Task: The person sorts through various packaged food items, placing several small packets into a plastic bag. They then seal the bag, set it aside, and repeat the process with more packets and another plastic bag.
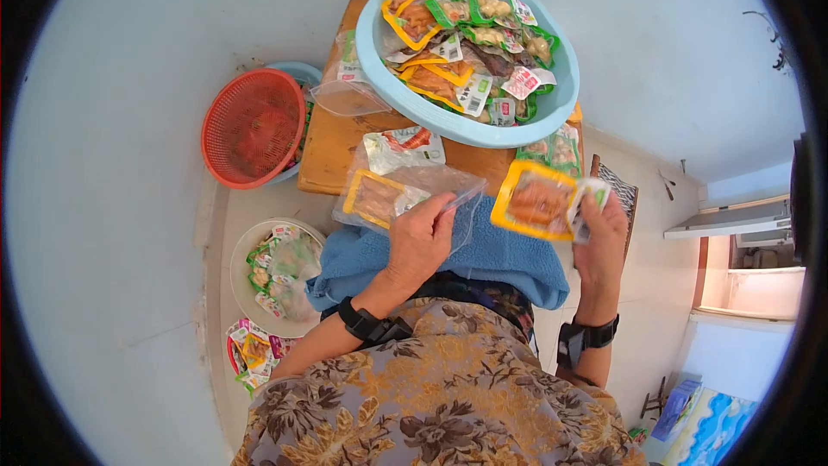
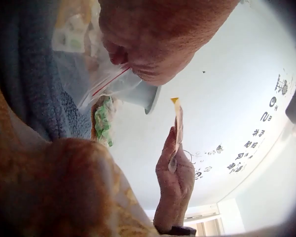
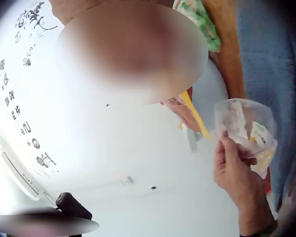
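Note:
My left hand (image 1: 418, 242) grips the edge of a clear zip bag (image 1: 435, 179) above the lap. Inside the bag lies a yellow-edged snack packet (image 1: 371, 198) with brown food, and a silver-white packet (image 1: 405, 148) overlaps the bag's far part. A red zip line runs along the bag's mouth in the left wrist view, close to the left hand (image 2: 148, 44). Off to the right, my right hand (image 1: 601, 237) pinches the white end of another yellow-edged packet (image 1: 536, 200), held up apart from the bag. In the right wrist view that packet (image 3: 190, 116) is partly hidden.
A blue basin (image 1: 470, 129) heaped with packets stands on the wooden table (image 1: 323, 160). Green packets (image 1: 552, 151) lie beside it. On the left are a red basket (image 1: 254, 129) and a white tub (image 1: 246, 246) of packets. A blue towel (image 1: 517, 263) covers the lap.

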A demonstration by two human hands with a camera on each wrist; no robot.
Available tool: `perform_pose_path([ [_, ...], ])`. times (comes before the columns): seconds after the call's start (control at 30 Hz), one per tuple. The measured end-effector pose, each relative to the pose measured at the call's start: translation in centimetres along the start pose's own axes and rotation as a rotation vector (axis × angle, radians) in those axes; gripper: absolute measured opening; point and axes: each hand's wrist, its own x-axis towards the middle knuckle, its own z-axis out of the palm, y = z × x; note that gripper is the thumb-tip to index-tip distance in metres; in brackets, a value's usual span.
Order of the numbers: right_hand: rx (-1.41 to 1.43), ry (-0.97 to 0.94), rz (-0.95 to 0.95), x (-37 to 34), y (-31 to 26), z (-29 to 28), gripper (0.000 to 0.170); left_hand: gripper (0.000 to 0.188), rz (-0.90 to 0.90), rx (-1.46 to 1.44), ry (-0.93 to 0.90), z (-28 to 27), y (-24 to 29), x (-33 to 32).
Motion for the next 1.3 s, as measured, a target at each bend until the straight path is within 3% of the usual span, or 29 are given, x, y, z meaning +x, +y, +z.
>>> perform_pose_path([
  [0.13, -0.042, -0.091, 0.185, -2.5, 2.9, -1.9, 0.022, 0.017, 0.023, 0.027, 0.013, 0.1, 0.3, 0.1],
  [0.5, 0.340, -0.136, 0.503, -3.1, 9.5, 2.4, 0.025, 0.018, 0.170, 0.196, 0.036, 0.3, 1.1, 0.4],
  [0.73, 0.379, -0.122, 0.489, -1.0, 10.4, 3.4, 0.028, 0.018, 0.179, 0.269, 0.033, -0.3, 1.2, 0.6],
  [0.83, 0.222, -0.123, 0.392, -0.7, 10.2, 3.1, 0.027, 0.018, 0.180, 0.277, 0.027, -0.4, 1.6, 0.6],
  [1.07, 0.384, -0.112, 0.476, -2.4, 11.3, 5.4, 0.030, 0.018, 0.234, 0.217, 0.053, 0.3, 1.2, 0.8],
  [1.3, 0.433, -0.292, 0.483, -0.4, 15.6, 7.7, 0.029, 0.019, 0.184, 0.212, -0.009, 0.1, 1.6, 0.4],
])
